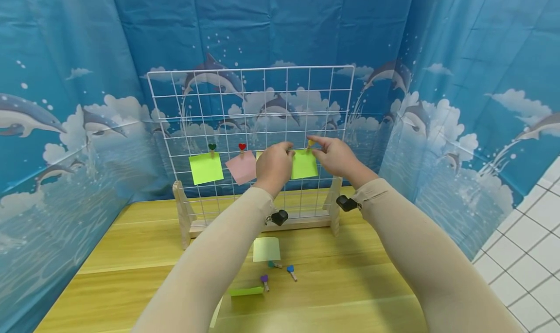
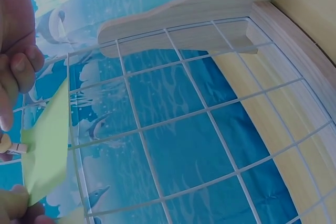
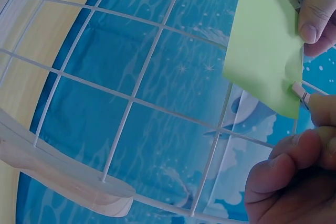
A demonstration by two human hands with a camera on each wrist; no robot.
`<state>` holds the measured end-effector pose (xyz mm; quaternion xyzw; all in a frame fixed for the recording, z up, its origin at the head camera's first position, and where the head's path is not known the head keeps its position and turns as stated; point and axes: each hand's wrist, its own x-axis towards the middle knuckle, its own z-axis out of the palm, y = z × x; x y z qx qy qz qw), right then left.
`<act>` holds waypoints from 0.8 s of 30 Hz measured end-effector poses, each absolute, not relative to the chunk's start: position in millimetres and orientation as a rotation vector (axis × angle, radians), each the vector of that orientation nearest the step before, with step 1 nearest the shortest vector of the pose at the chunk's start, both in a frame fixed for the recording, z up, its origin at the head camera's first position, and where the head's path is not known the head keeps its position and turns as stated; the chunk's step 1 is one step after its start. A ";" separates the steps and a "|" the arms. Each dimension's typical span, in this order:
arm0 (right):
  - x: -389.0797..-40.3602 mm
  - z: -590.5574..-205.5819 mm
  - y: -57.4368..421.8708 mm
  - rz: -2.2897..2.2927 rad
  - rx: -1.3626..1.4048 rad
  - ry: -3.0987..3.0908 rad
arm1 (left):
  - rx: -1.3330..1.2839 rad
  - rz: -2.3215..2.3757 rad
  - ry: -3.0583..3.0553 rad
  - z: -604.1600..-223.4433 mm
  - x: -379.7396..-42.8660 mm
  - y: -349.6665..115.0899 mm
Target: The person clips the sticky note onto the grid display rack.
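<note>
Dolphin-print curtain (image 1: 245, 22): is hanging beyond the fingers of both hands, spreading out to either side of them.
Wood-grain tabletop (image 1: 350, 284): is stretching out below the fingers.
White wire grid panel (image 1: 264, 68): is standing just beyond the fingertips, its wooden stand (image 1: 181, 216) resting on the tabletop below them.
Left hand (image 1: 274, 166): is grasping the lime-green sticky note, its fingers pinching the upper left corner.
Right hand (image 1: 339, 158): is pinching the yellow-topped mini clothespin between thumb and fingers.
Lime-green sticky note (image 1: 305, 165): is hanging in front of the grid, between the fingers of the two hands.
Other notes: a second green note (image 1: 207, 168) and a pink note (image 1: 242, 168) are hanging left of the left fingers; a pale yellow note (image 1: 266, 249) is lying below them.
Yellow-topped mini clothespin (image 1: 310, 143): is meeting the note's upper edge at the right fingertips.
Heart clothespins: green (image 1: 212, 147) and red (image 1: 242, 147) are gripping paper left of the left fingers; purple (image 1: 264, 278) and blue (image 1: 290, 269) are lying well below.
</note>
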<state>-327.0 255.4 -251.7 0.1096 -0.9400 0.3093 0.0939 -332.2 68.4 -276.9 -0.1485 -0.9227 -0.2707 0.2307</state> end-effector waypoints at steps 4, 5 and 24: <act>-326.9 -252.6 256.0 0.949 0.331 -2.783 | -0.422 -0.728 -2.535 -276.3 -330.2 67.1; -326.8 -252.5 255.9 0.961 0.333 -2.783 | -0.426 -0.725 -2.534 -276.2 -329.8 66.8; -326.9 -249.9 255.6 1.032 0.346 -2.799 | -0.552 -0.545 -2.457 -280.2 -327.4 60.3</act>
